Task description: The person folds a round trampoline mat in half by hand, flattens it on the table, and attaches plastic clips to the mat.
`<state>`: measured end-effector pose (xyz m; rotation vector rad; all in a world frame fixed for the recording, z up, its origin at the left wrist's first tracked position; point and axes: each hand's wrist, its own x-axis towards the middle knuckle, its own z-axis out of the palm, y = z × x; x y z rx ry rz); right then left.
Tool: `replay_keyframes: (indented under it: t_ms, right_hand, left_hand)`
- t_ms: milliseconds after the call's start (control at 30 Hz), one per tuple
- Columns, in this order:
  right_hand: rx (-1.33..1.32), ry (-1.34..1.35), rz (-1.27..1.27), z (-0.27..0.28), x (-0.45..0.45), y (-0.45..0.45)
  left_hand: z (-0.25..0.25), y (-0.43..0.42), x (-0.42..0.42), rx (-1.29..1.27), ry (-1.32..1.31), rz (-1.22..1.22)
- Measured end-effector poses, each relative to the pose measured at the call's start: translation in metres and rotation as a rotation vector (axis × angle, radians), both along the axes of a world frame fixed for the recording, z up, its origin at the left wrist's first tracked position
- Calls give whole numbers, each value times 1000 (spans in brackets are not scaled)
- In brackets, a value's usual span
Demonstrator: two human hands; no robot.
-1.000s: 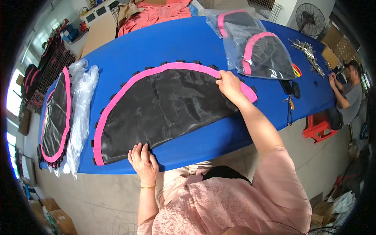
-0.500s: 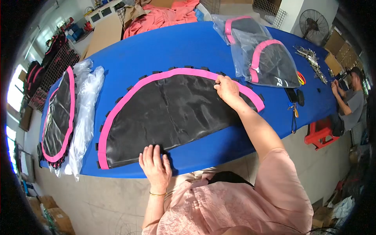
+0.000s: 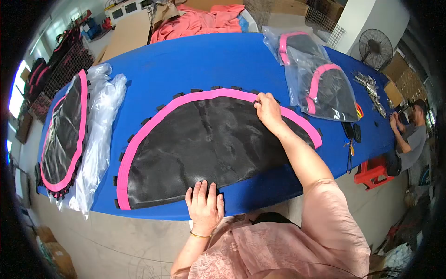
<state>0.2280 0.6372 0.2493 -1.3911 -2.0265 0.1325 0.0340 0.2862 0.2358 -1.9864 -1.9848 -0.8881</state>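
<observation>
A black half-round mesh panel (image 3: pixel 200 144) with a pink border and small black tabs along its curve lies flat on the blue table (image 3: pixel 195 60). My left hand (image 3: pixel 205 207) rests flat at the panel's straight near edge, fingers apart. At the upper right of the curve, my right hand (image 3: pixel 268 110) has its fingers closed on the pink border. A second pink-edged black panel (image 3: pixel 65 132) lies at the left, beside clear plastic bags (image 3: pixel 100 135).
Bagged panels (image 3: pixel 327 88) lie at the back right, near a phone (image 3: pixel 347 130), keys (image 3: pixel 351 148) and a pile of metal pieces (image 3: pixel 369 93). A co-worker (image 3: pixel 411 135) sits at the right end, by a red stool (image 3: pixel 374 173).
My left hand has slid right along the panel's near edge. My right hand has stayed at the pink border, a little further left along it. The whole view has shifted slightly.
</observation>
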Motion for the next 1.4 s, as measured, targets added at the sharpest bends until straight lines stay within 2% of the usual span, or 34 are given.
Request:
replay_keyframes:
  t_ms: [167, 500, 667, 833, 900, 1000, 1167, 1333, 1400]
  right_hand:
    - [-11, -98, 59, 0, -44, 17]
    - [-137, -76, 142, 3, -139, 2]
    - [-252, -86, 163, 19, -107, -27]
    - [-247, -113, 57, 14, -34, -34]
    - [-164, -90, 56, 10, -1, -32]
    - [-232, -61, 7, 10, 31, -37]
    - [-248, -59, -10, 5, 23, -59]
    - [-185, 18, 210, 6, -15, -95]
    - [-155, -23, 202, 11, -20, -104]
  left_hand:
    - [-1, 0, 0, 3, -1, -4]
    - [-2, 0, 0, 12, 8, 4]
    - [0, 0, 1, 22, -12, 0]
    - [0, 1, 1, 19, -13, -14]
    - [-2, 1, 1, 44, 15, 4]
    - [-1, 1, 2, 38, 19, 6]
    - [-4, 1, 1, 37, 34, 9]
    - [-4, 1, 2, 33, 43, 12]
    - [-3, 1, 2, 31, 44, 5]
